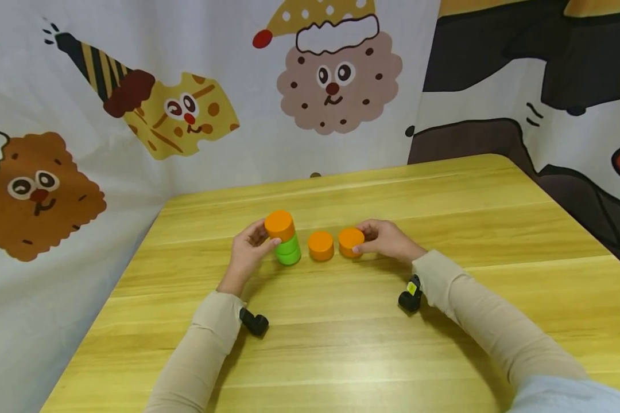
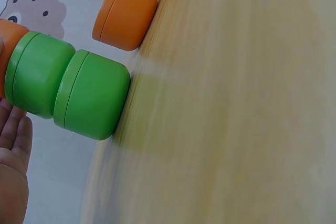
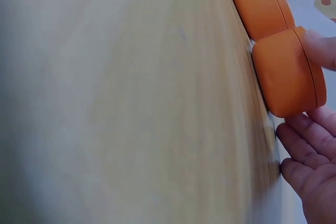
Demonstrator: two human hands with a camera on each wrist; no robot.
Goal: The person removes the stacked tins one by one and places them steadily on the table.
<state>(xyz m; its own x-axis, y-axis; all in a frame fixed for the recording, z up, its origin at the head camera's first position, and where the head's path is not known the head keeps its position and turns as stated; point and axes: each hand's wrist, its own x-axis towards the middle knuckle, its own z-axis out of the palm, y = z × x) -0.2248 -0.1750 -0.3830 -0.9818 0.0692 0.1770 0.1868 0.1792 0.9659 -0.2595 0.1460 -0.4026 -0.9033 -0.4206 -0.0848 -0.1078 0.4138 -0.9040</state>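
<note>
Two green round lidded containers [image 2: 93, 96] stand one on the other, with an orange round container [image 1: 279, 224] on top of them. My left hand [image 1: 249, 250] grips that top orange container between thumb and fingers. To the right of the stack, a second orange container [image 1: 321, 246] stands on the table by itself. Just beyond it my right hand [image 1: 384, 240] holds a third orange container [image 3: 289, 72] by its sides, the thumb near its lid. In the right wrist view this container sits on or very close to the tabletop.
The wooden table [image 1: 336, 338] reaches back to a white cloth [image 1: 248, 155] printed with cartoon food. A small black camera [image 1: 255, 322] is strapped at the left wrist, and another black camera [image 1: 410, 295] at the right wrist.
</note>
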